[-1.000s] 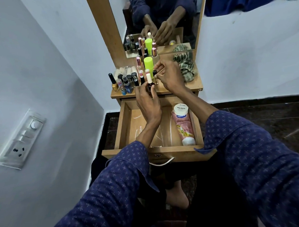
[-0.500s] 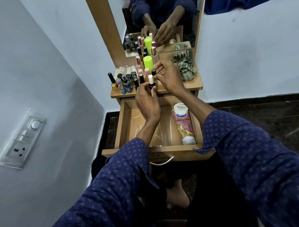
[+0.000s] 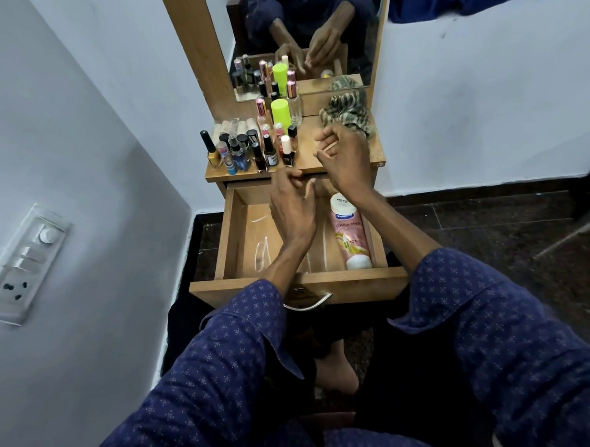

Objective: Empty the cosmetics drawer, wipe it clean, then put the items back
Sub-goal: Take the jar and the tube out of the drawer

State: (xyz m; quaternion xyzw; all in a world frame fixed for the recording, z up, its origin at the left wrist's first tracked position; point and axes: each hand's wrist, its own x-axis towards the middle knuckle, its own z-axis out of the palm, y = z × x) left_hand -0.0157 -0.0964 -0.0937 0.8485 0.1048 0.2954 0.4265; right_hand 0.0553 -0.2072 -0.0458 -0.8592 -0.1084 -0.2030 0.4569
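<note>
both hands (image 3: 294,203) empty above open drawer (image 3: 226,233), pink tube (image 3: 350,234) inside

The left hand (image 3: 291,210) covers the middle of the drawer (image 3: 234,226) floor beneath it, and its palm faces away, so whether its curled fingers pinch anything cannot be told. The right hand (image 3: 343,157) hides the near edge of the cloth (image 3: 344,111) behind it and the cap of the tube (image 3: 350,234) below its wrist. Labels on the small bottles (image 3: 250,151) left of both hands are too small to read.
</note>
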